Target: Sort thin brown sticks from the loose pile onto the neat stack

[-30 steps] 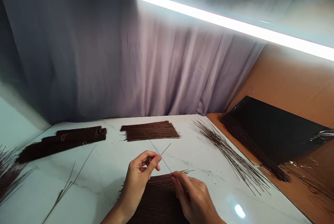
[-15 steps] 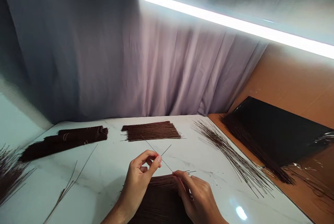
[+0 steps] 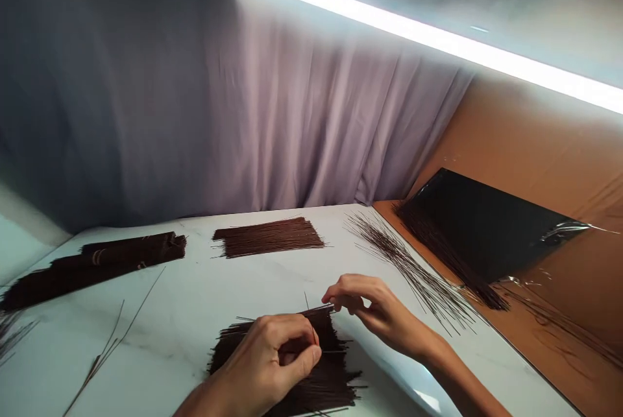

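My left hand (image 3: 272,355) is closed in a pinch over the near pile, with a thin dark brown stick (image 3: 306,301) rising from its fingers. Another short stick (image 3: 333,352) juts right beside the thumb. My right hand (image 3: 372,303) reaches to the pile's far right corner, its fingertips pinched at the end of a thin stick (image 3: 318,308) along the far edge. Beneath both hands lies the near pile of thin dark brown sticks (image 3: 335,378), its ends uneven. The left hand covers part of this pile.
Farther back sits a second flat stack of sticks (image 3: 267,237). Tied dark bundles (image 3: 117,258) lie at left, with a few loose sticks (image 3: 104,355) before them. A spread bunch (image 3: 409,264) lies at right. Beyond it are a black sheet (image 3: 487,229) and another bundle (image 3: 452,258).
My hands have parted. The left has lowered over the near pile, while the right has moved up to its far right corner. The view has shifted, uncovering more of the pile.
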Motion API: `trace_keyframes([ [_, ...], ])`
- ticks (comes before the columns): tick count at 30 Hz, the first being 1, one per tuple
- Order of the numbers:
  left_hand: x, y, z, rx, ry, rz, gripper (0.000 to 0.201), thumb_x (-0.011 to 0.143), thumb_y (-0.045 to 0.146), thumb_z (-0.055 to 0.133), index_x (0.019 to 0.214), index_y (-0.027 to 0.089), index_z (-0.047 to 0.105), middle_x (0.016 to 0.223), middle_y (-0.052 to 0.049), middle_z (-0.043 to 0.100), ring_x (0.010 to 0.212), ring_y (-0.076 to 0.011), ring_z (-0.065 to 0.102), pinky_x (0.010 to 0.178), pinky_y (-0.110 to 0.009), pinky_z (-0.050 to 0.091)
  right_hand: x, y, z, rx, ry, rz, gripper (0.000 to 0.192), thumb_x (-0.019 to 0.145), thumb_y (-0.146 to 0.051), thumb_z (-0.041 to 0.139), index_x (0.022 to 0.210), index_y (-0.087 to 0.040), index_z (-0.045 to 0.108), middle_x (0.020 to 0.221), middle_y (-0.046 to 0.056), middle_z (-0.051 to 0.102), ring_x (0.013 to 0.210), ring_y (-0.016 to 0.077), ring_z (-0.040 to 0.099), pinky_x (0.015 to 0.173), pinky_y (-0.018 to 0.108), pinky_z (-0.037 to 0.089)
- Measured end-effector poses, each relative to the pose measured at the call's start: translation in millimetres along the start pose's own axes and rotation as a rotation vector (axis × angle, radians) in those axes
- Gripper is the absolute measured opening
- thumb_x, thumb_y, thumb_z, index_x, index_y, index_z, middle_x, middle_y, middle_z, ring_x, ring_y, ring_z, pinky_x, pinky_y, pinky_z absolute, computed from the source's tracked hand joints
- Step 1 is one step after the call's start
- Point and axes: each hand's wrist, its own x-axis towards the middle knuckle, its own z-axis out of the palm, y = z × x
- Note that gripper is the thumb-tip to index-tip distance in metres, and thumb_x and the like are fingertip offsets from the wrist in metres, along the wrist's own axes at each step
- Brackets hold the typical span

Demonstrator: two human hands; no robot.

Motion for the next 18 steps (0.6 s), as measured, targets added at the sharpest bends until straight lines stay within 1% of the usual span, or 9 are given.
trace_keyframes([
  [2, 1, -3, 6.2, 0.107, 0.002, 0.020, 0.020, 0.095, 0.027, 0.058, 0.078, 0.021, 0.066, 0.073, 0.004, 0.060, 0.066, -0.0132, 0.050, 0.062, -0.024, 0.035, 0, -14, 2, -0.193, 0.011, -0.093, 0.024, 0.105, -0.017, 0.047, 0.101, -0.020, 0.071, 0.082, 0.002, 0.070, 0.072, 0.0136, 0.061, 0.067, 0.026, 0.042],
  [4, 3, -9, 9.3, 0.128, 0.061, 0.012, 0.022, 0.096, 0.028, 0.056, 0.077, 0.021, 0.065, 0.073, 0.004, 0.059, 0.066, -0.0137, 0.049, 0.062, -0.024, 0.035, -4, -27, 12, -0.404, 0.087, -0.199, 0.027, 0.102, -0.011, 0.043, 0.094, -0.018, 0.068, 0.072, 0.002, 0.066, 0.065, 0.0157, 0.056, 0.062, 0.029, 0.038],
  [5, 5, -11, 9.5, 0.102, 0.101, -0.001, 0.024, 0.097, 0.029, 0.055, 0.077, 0.021, 0.064, 0.073, 0.003, 0.059, 0.066, -0.0140, 0.049, 0.063, -0.024, 0.035, -6, -33, 20, -0.484, 0.143, -0.247, 0.027, 0.100, -0.009, 0.042, 0.091, -0.018, 0.066, 0.068, 0.002, 0.064, 0.062, 0.0167, 0.054, 0.060, 0.030, 0.036],
  [7, 8, -15, 7.5, 0.000, 0.193, -0.038, 0.028, 0.099, 0.034, 0.054, 0.077, 0.021, 0.064, 0.073, 0.002, 0.059, 0.068, -0.0150, 0.051, 0.064, -0.024, 0.037, -12, -41, 38, -0.571, 0.231, -0.315, 0.025, 0.096, -0.006, 0.042, 0.091, -0.018, 0.063, 0.064, 0.002, 0.061, 0.058, 0.0171, 0.052, 0.056, 0.031, 0.034],
  [9, 11, -17, 3.5, -0.133, 0.300, -0.075, 0.030, 0.098, 0.039, 0.056, 0.076, 0.020, 0.062, 0.072, 0.002, 0.057, 0.069, -0.0157, 0.051, 0.064, -0.024, 0.038, -17, -41, 55, -0.593, 0.254, -0.341, 0.023, 0.093, -0.003, 0.043, 0.088, -0.019, 0.060, 0.061, -0.001, 0.059, 0.053, 0.0152, 0.049, 0.052, 0.030, 0.032],
  [11, 12, -15, -1.0, -0.271, 0.380, -0.106, 0.032, 0.097, 0.042, 0.057, 0.074, 0.020, 0.060, 0.069, 0.002, 0.054, 0.066, -0.0149, 0.048, 0.062, -0.023, 0.036, -20, -35, 68, -0.546, 0.202, -0.308, 0.024, 0.093, -0.004, 0.044, 0.081, -0.021, 0.056, 0.059, -0.002, 0.056, 0.050, 0.0140, 0.046, 0.049, 0.030, 0.030],
  [13, 12, -12, -4.8, -0.384, 0.373, -0.129, 0.034, 0.096, 0.044, 0.058, 0.072, 0.019, 0.060, 0.066, 0.003, 0.052, 0.061, -0.0132, 0.041, 0.059, -0.023, 0.033, -19, -25, 72, -0.401, 0.128, -0.221, 0.025, 0.096, -0.008, 0.042, 0.079, -0.022, 0.054, 0.061, -0.002, 0.056, 0.050, 0.0140, 0.046, 0.049, 0.029, 0.032],
  [16, 10, -4, -7.9, -0.450, 0.253, -0.134, 0.034, 0.096, 0.044, 0.058, 0.075, 0.018, 0.065, 0.065, 0.003, 0.055, 0.058, -0.0119, 0.038, 0.058, -0.023, 0.033, -12, -10, 61, -0.146, 0.037, -0.070, 0.025, 0.102, -0.016, 0.041, 0.087, -0.021, 0.061, 0.071, 0.001, 0.065, 0.060, 0.0140, 0.055, 0.058, 0.025, 0.043],
  [18, 6, -1, -7.8, -0.408, 0.152, -0.119, 0.033, 0.097, 0.043, 0.058, 0.078, 0.019, 0.067, 0.066, 0.003, 0.058, 0.059, -0.0122, 0.041, 0.060, -0.023, 0.034, -6, -4, 47, -0.062, 0.009, -0.010, 0.024, 0.104, -0.020, 0.045, 0.092, -0.021, 0.066, 0.078, 0.002, 0.071, 0.071, 0.0148, 0.061, 0.067, 0.025, 0.047],
])
